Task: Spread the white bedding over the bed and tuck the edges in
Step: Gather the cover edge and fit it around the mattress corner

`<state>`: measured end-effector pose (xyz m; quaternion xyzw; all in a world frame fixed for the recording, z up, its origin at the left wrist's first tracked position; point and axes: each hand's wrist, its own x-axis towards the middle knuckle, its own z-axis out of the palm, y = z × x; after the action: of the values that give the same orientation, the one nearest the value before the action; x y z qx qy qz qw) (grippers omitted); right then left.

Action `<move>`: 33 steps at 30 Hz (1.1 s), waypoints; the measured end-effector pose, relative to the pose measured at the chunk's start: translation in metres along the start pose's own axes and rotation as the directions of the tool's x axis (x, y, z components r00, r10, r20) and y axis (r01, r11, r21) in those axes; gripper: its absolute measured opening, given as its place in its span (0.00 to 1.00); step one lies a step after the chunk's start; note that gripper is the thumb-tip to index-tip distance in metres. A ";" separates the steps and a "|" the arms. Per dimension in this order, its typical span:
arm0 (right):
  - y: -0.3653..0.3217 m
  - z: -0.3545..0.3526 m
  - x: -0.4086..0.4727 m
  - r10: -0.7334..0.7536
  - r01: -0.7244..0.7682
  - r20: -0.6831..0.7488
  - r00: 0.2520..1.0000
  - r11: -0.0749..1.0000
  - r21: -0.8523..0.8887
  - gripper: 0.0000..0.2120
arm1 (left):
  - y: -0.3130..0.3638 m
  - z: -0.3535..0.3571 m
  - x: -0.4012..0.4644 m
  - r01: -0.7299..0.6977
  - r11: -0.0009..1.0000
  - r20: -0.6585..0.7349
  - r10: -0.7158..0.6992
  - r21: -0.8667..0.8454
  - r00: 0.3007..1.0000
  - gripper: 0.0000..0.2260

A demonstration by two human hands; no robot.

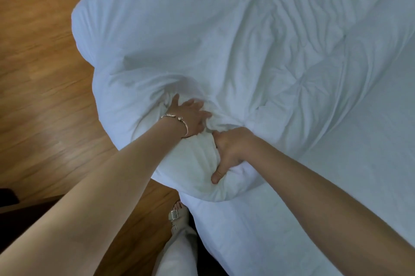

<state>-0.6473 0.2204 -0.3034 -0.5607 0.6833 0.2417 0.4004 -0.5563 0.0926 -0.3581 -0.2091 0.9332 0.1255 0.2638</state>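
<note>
White bedding (224, 51) lies puffy and wrinkled on top of the bed (292, 219), its corner hanging past the bed's edge. My two hands bunch it there: left hand (190, 118) grabs folds with curled fingers, right hand (229, 150) squeezes with thumb pressed in. One bracelet (179, 119). Brown wood floor (45, 73) beside the bed. One sandal (177, 215) below. No writing.

Both hands clutch a bunched corner of the white bedding (235, 51) at the bed (336, 197) edge. The left hand (190, 118), wearing a bracelet (179, 119), grips folds; the right hand (229, 152) pinches fabric. A sandalled foot (178, 212) stands on the wooden floor (45, 73).
</note>
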 end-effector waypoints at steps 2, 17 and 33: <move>0.000 0.017 -0.009 0.010 -0.005 -0.161 0.987 0.999 0.032 0.50 | 0.004 -0.002 0.000 0.029 0.999 0.052 -0.031 0.024 0.998 0.23; -0.017 0.256 -0.103 0.126 -0.038 -0.915 0.383 0.992 0.121 0.28 | 0.076 0.052 -0.104 0.214 0.953 -0.430 -0.288 -0.213 0.855 0.27; 0.016 0.112 -0.086 -0.097 0.159 -0.362 0.927 0.977 0.143 0.53 | 0.096 0.074 -0.113 -0.058 0.998 -0.629 0.022 -0.036 0.777 0.21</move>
<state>-0.6278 0.3611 -0.2981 -0.6023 0.7240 0.0513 0.3324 -0.4800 0.2393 -0.3462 -0.2260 0.9683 0.0791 -0.0707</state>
